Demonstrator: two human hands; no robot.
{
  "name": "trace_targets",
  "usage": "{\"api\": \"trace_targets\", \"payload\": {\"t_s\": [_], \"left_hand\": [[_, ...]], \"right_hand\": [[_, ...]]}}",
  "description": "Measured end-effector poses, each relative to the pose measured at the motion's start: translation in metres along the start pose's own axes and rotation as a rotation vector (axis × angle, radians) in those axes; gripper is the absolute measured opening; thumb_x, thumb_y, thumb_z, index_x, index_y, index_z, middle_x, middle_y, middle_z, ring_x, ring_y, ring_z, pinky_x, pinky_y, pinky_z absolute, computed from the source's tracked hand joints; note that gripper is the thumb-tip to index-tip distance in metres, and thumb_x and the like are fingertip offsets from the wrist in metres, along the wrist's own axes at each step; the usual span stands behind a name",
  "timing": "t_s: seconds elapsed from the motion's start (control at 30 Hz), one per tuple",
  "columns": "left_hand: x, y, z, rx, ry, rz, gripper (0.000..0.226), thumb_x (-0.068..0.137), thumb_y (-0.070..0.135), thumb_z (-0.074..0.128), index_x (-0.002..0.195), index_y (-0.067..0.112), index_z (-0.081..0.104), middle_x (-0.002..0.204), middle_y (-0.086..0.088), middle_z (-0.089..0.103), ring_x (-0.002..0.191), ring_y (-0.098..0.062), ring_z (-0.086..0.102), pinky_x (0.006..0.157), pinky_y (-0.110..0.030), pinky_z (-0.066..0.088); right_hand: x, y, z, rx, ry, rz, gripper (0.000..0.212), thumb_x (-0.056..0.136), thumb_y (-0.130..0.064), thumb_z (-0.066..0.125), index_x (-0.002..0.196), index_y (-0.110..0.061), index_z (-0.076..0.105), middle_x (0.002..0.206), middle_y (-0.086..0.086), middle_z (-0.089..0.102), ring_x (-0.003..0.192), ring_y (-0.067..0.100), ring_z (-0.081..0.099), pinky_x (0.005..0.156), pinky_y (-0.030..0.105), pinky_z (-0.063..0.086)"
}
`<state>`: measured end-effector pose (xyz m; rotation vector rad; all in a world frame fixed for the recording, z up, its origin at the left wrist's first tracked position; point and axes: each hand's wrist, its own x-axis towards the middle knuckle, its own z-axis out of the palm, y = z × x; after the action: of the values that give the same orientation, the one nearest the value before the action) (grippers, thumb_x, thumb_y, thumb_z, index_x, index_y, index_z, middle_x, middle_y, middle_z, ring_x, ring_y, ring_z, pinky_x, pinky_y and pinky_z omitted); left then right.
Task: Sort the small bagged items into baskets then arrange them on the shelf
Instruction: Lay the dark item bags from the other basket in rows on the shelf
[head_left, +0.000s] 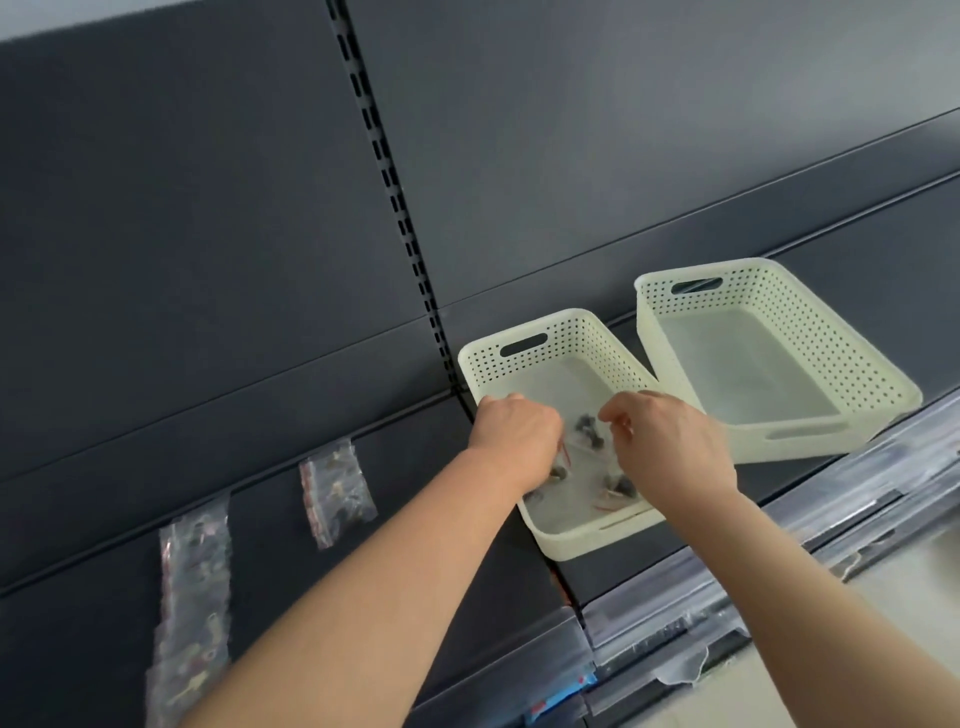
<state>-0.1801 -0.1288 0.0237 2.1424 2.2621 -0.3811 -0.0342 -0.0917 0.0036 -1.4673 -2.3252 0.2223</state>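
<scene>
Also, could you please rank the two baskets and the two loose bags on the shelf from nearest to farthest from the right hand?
1. Basket holding bags: the right hand reaches into it.
2. Empty basket: just to the right.
3. Small bag: well to the left.
4. Long bag: farthest left, lower.

**No words to read**

The clear strip (779, 587) on the front edge of the shelf (260, 467) is too blurry to read. A blue and red scrap (576, 686) low on it shows no clear letters. The little bags (337, 488) and baskets (571, 325) show none either.
</scene>
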Motion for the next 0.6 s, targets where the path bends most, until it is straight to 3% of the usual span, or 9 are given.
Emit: {"api": "trace_targets", "payload": {"t_s": [0.13,0.33,0.47,0.6], "left_hand": [[0.002,0.001,0.003,-0.054,0.005,-0.038,0.027,0.087,0.007,0.062,0.107,0.021,0.07,0.105,-0.006,0.066,0.098,-0.027,0.057,0.077,-0.035,0.038],[-0.015,-0.018,-0.001,-0.668,0.267,-0.173,0.016,0.097,0.02,0.052,0.096,0.02,0.068,0.096,0.007,0.068,0.091,-0.015,0.063,0.077,-0.033,0.052],[-0.025,-0.029,-0.007,-0.819,0.262,-0.206,0.014,0.096,0.018,0.054,0.095,0.018,0.068,0.091,0.013,0.066,0.089,-0.009,0.061,0.081,-0.028,0.049],[-0.03,-0.033,-0.003,-0.915,0.318,-0.283,0.015,0.096,0.018,0.054,0.095,0.021,0.069,0.096,0.013,0.067,0.092,-0.007,0.061,0.082,-0.025,0.049]], "right_hand": [[0.001,0.003,0.002,0.011,0.008,0.005,0.026,0.095,-0.022,0.044,0.105,-0.034,0.065,0.103,-0.01,0.067,0.09,0.015,0.063,0.067,0.031,0.054],[0.002,0.001,0.002,0.004,0.002,-0.013,0.028,0.098,-0.024,0.039,0.107,-0.033,0.064,0.103,-0.011,0.067,0.089,0.015,0.062,0.062,0.028,0.052],[0.007,-0.007,0.005,0.069,0.002,0.0,0.027,0.097,-0.023,0.041,0.109,-0.034,0.063,0.105,-0.011,0.067,0.088,0.016,0.063,0.065,0.029,0.051],[0.026,-0.014,0.013,0.045,-0.157,-0.033,0.037,0.093,-0.013,0.047,0.12,-0.035,0.057,0.117,-0.01,0.064,0.098,0.016,0.062,0.073,0.032,0.053]]}}
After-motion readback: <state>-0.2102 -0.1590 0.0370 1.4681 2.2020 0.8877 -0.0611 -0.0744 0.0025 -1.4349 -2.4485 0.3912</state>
